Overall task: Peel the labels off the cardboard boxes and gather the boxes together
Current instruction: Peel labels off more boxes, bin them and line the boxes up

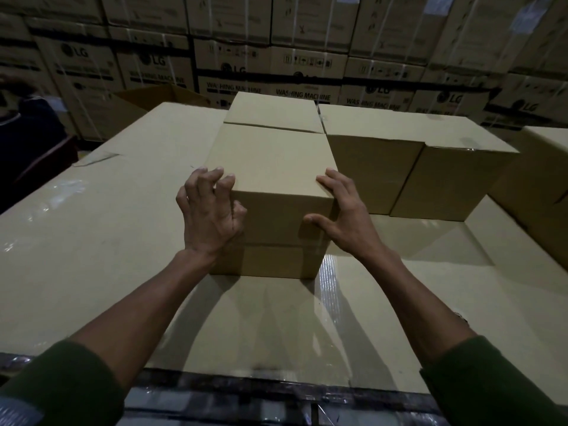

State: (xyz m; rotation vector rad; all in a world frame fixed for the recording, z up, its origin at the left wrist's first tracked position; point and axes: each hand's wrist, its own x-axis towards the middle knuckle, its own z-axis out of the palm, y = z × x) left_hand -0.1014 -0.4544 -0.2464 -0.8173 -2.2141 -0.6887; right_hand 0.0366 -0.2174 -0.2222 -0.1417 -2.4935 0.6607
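Observation:
A plain brown cardboard box [270,167] stands in the middle of a large flat carton surface [92,241]. My left hand [209,213] presses on its near left corner with curled fingers spread apart. My right hand [341,216] lies flat against its near right corner, thumb on the front face. Behind it stands a second box [273,110]. To the right sit two more boxes [368,142] [455,179] side by side. No label shows on any visible face.
A wall of stacked washing machine cartons [307,56] fills the background. Another box [541,179] stands at the far right edge. An open carton flap [159,93] rises at the back left. A person's dark figure [27,133] is at the far left.

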